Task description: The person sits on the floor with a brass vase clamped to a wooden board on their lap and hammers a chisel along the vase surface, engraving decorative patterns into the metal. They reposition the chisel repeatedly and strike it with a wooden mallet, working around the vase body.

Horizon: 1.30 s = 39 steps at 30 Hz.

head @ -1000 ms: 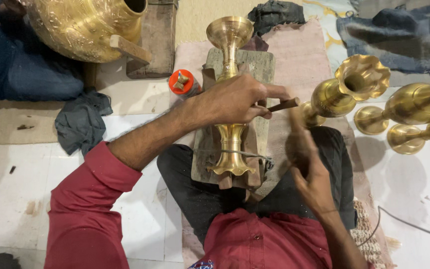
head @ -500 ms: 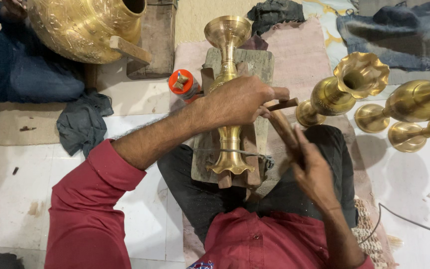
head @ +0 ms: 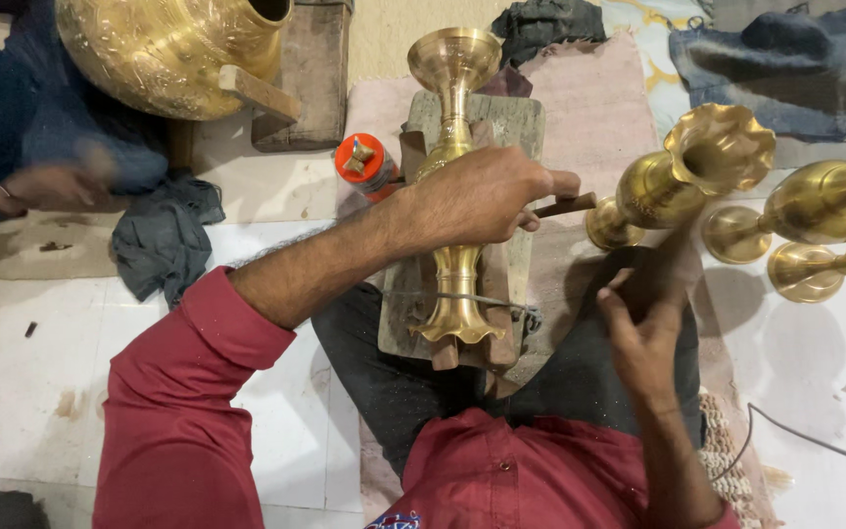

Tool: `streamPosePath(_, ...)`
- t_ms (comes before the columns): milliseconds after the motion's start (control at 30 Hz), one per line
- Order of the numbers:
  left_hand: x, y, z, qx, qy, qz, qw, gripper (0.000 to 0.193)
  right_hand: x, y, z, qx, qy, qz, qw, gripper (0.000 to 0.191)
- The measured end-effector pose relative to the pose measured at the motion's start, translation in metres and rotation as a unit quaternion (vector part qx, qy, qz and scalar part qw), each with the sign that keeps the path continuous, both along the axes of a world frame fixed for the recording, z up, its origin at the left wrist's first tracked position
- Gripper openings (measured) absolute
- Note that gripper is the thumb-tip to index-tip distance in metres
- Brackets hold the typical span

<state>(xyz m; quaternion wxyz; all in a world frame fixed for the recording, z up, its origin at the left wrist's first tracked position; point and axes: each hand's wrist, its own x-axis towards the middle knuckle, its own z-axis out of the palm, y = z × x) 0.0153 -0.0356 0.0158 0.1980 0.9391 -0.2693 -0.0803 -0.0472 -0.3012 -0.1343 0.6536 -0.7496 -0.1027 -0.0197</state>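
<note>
Brass vase (head: 452, 196) stays pinned on the wooden block (head: 516, 127) under the left hand (head: 477, 196), which grips a chisel (head: 565, 206), as the right hand (head: 643, 333), clutching a dark mallet, has drawn back and lower.

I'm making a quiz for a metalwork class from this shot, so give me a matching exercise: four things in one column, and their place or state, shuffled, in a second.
Things:
1. brass vase
2. orange-capped bottle
3. grey rag
4. large brass pot

Places or states:
A. crumpled on the white floor at the left
B. lying along the wooden block, under the left hand
C. top left, tilted, its body engraved
D. just left of the wooden block

Pairs: 1-B, 2-D, 3-A, 4-C
</note>
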Motion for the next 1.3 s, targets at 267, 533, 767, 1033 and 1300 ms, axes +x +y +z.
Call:
streamPosePath(267, 0.005, 0.002, -0.004, 0.006, -0.019, -0.013, 1.000, 0.045, -0.010, 0.007, 0.012, -0.085, -0.003, -0.024, 0.996, 0.055)
streamPosePath(533, 0.011, -0.003, -0.010, 0.011, -0.010, -0.016, 1.000, 0.047, -0.009, -0.006, 0.000, -0.192, 0.028, -0.009, 0.981, 0.045)
streamPosePath(767, 0.014, 0.019, -0.007, -0.096, 0.081, 0.074, 0.989, 0.040, -0.020, 0.005, -0.004, -0.201, 0.193, 0.027, 0.960, 0.069)
streamPosePath(1033, 0.025, 0.033, -0.020, -0.142, -0.032, -0.011, 0.989, 0.051, -0.037, 0.024, 0.001, -0.141, 0.143, 0.115, 0.973, 0.072)
streamPosePath(1300, 0.024, 0.011, -0.009, -0.013, 0.120, 0.077, 0.990, 0.054, -0.018, 0.007, 0.003, -0.231, 0.016, 0.185, 0.955, 0.095)
